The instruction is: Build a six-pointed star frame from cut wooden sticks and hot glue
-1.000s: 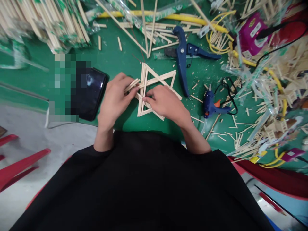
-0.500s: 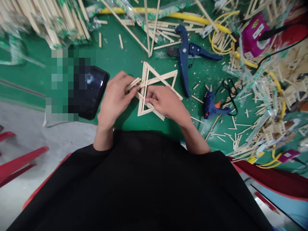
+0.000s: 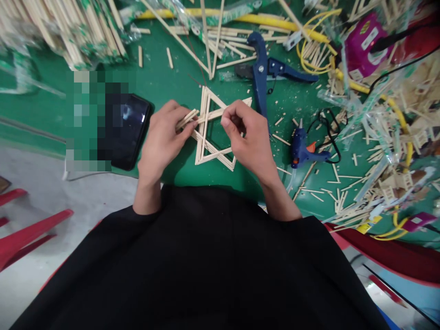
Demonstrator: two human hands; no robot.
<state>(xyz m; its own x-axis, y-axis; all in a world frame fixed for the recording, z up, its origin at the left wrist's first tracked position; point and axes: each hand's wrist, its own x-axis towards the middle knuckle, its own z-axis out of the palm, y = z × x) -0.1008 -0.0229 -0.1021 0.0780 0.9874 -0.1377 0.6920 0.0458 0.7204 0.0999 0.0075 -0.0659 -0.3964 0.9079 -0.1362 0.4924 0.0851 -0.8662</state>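
Observation:
A star-shaped frame of pale wooden sticks (image 3: 206, 120) lies on the green table, made of crossing triangles. My left hand (image 3: 167, 137) is at its left side, with thumb and fingers closed on a few short sticks (image 3: 188, 118). Over the frame's right part is my right hand (image 3: 250, 138), its thumb and forefinger curled together. Whatever is between those fingertips, if anything, is too small to make out. The right hand hides part of the star's right side.
A blue cutter (image 3: 261, 68) and a blue glue gun (image 3: 299, 147) lie to the right. A black phone (image 3: 133, 130) is at the left. Stick bundles (image 3: 85, 34) fill the back left; loose sticks, yellow cable and a purple block (image 3: 366, 43) crowd the right.
My right hand has lifted from the middle of the star and moved right and away from me, uncovering the centre. My left hand still grips its sticks, almost unmoved.

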